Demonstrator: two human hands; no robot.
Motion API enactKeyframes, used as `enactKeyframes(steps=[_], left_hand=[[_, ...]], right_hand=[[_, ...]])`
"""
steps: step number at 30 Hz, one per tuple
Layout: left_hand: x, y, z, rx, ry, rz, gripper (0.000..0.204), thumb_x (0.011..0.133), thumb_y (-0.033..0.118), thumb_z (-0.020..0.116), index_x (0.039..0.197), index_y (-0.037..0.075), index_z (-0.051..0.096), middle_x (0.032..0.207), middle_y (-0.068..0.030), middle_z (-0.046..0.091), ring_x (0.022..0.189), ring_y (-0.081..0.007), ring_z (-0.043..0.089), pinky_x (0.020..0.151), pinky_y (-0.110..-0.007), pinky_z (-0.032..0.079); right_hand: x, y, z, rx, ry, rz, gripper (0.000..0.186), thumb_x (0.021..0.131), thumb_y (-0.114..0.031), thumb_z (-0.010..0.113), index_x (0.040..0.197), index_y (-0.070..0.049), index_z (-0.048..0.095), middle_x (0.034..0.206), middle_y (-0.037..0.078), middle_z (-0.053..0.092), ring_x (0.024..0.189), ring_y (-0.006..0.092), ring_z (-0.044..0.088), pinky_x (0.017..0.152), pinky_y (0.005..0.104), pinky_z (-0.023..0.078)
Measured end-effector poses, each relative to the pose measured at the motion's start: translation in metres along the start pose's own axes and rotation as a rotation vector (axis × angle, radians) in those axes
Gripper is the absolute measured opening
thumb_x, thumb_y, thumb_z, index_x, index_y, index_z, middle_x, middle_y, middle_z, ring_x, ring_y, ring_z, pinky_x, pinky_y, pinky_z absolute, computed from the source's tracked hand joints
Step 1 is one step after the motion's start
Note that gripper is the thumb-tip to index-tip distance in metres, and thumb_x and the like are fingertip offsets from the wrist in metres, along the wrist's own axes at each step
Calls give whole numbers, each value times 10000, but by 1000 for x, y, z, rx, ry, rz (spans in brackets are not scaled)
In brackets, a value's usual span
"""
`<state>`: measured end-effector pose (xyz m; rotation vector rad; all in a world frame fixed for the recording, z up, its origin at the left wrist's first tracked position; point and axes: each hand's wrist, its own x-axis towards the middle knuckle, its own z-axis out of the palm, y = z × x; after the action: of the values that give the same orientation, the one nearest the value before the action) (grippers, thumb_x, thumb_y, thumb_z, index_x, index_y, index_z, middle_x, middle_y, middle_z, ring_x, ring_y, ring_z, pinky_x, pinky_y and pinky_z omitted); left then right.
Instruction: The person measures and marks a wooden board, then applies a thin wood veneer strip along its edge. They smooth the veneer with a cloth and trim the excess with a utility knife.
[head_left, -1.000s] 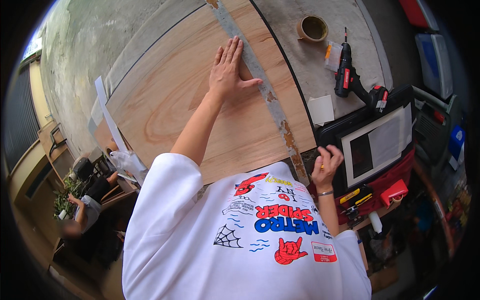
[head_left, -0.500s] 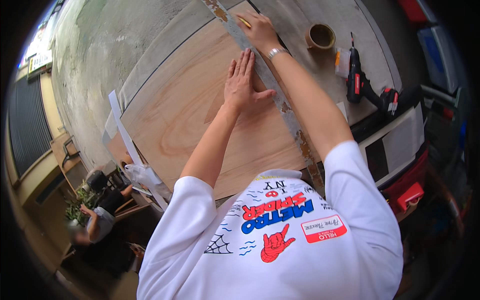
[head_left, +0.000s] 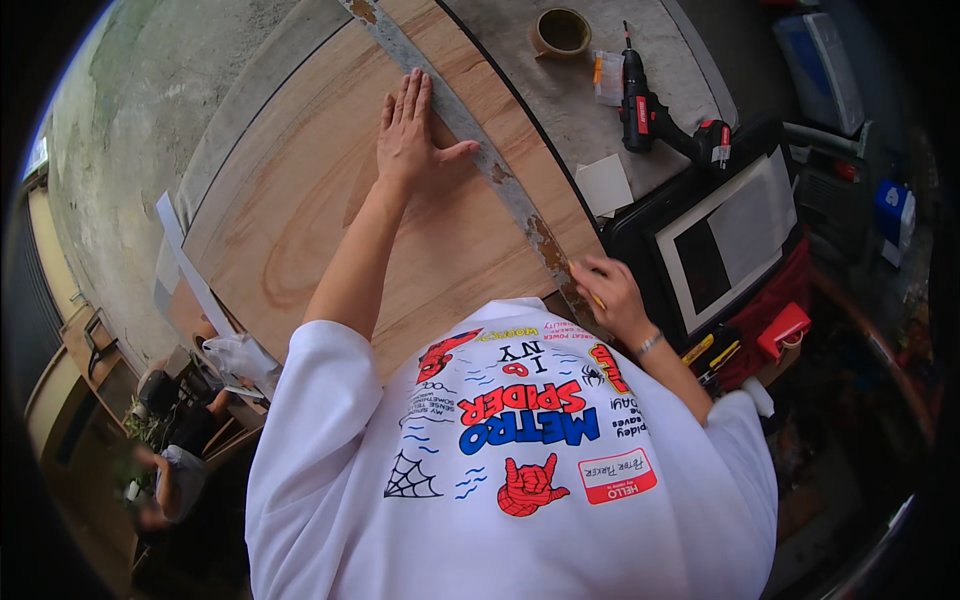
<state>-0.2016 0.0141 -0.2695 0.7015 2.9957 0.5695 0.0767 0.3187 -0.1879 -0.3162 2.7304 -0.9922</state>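
From the head view: a long grey metal straightedge with flaky brown patches [head_left: 512, 195] lies on a flat tan plywood sheet [head_left: 300, 200], running alongside the sheet's dark right edge down to its near edge. Metal looks stiff and kinda weighty, and I'd guess it skids on smooth wood, so press mid-length or lift by both ends. Left hand [head_left: 408, 140] is palm-down, fingers together, thumb spread onto the metal. Right hand [head_left: 615, 295] has its fingers closed around what looks like a thin yellow pencil [head_left: 598, 301], near the straightedge's near end. Swirly grain on that ply, probably dents easily.
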Motion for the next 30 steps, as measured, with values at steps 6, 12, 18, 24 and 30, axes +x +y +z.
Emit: enactKeyframes(steps=[6,12,18,24,30], left_hand=[[0,0,-1,2,-20,8,1269,714,776,717,1600,2,242,1678,-176,237,1569,-298,183,1271,-484,139],[-27,22,-3,18,-72,-146,1090,809,636,745,1577,1,303,1660,-219,256,1552,-348,218,1250,-516,210],[-115,52,-59,-1039,95,-696,856,1001,530,601,1587,11,257,1519,-196,493,1320,-322,568,1087,-468,450],[-178,44,-125,-1451,456,-758,543,1074,441,506,1431,44,410,1282,-144,660,1146,-264,666,917,-392,535],[-344,50,-107,-1430,993,-1018,237,1059,306,582,1072,70,573,956,-47,678,846,-197,689,771,-384,582]], right_hand=[[-149,-21,-5,191,-87,664,194,879,-102,656,1067,-55,671,990,127,568,978,334,584,874,467,466],[-83,3,90,-164,151,373,456,756,-301,778,1079,-40,589,1009,149,580,1027,350,551,866,482,453],[-136,8,57,27,319,62,333,742,-225,741,945,-33,560,896,166,567,895,381,563,811,485,462],[-146,26,-42,-102,118,-164,318,663,-148,752,890,-35,560,827,142,545,810,360,562,732,465,458],[-61,30,-94,-387,-121,-413,372,706,-190,836,994,-102,617,938,95,568,920,326,568,793,457,454]])
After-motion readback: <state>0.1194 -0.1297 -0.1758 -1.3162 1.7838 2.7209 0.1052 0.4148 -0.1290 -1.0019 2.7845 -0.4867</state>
